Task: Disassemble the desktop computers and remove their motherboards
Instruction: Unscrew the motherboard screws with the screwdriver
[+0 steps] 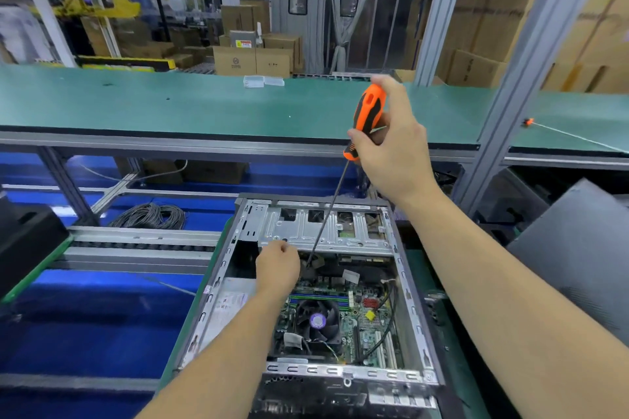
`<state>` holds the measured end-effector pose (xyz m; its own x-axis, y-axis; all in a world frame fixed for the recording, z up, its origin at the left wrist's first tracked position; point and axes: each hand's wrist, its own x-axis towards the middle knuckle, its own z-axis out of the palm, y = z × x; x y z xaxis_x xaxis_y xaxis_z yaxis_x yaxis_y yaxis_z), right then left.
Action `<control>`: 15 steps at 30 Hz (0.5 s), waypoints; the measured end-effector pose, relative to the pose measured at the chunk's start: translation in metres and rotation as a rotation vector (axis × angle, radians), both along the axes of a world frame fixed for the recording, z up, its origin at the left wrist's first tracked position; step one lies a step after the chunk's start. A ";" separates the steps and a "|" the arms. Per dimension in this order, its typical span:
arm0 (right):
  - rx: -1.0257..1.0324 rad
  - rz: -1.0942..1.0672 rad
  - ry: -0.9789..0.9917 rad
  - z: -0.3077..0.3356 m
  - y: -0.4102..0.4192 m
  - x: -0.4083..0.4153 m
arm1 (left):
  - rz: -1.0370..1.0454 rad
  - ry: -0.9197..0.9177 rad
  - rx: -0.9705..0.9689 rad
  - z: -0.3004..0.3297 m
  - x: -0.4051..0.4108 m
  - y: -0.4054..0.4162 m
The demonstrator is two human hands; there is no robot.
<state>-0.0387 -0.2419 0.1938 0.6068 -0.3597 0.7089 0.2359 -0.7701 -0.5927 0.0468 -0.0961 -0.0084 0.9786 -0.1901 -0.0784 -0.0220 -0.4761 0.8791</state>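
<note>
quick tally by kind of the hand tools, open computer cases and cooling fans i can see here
screwdrivers: 2
open computer cases: 1
cooling fans: 1
total: 4

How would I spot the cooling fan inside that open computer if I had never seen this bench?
Start at the open metal case lying on its side in front of the person. On the green motherboard, below the left hand, sits the fan: black and square. Its round purple hub sticker marks it out; nothing else on the board is purple.
</note>
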 end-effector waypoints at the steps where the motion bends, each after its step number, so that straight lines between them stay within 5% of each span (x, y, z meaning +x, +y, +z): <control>1: 0.007 -0.004 -0.003 0.004 -0.003 -0.003 | 0.049 0.078 -0.078 0.003 -0.003 -0.007; 8: 0.067 0.000 -0.021 0.029 -0.023 -0.024 | 0.298 0.693 -0.540 -0.008 -0.020 -0.022; 15: 0.091 0.024 -0.013 0.031 -0.028 -0.031 | 0.085 0.985 -0.759 0.002 -0.035 -0.036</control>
<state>-0.0693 -0.2702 0.2246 0.6071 -0.4080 0.6819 0.2621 -0.7073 -0.6565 0.0116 -0.1326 -0.0068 0.5770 -0.4478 -0.6831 0.8081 0.1912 0.5572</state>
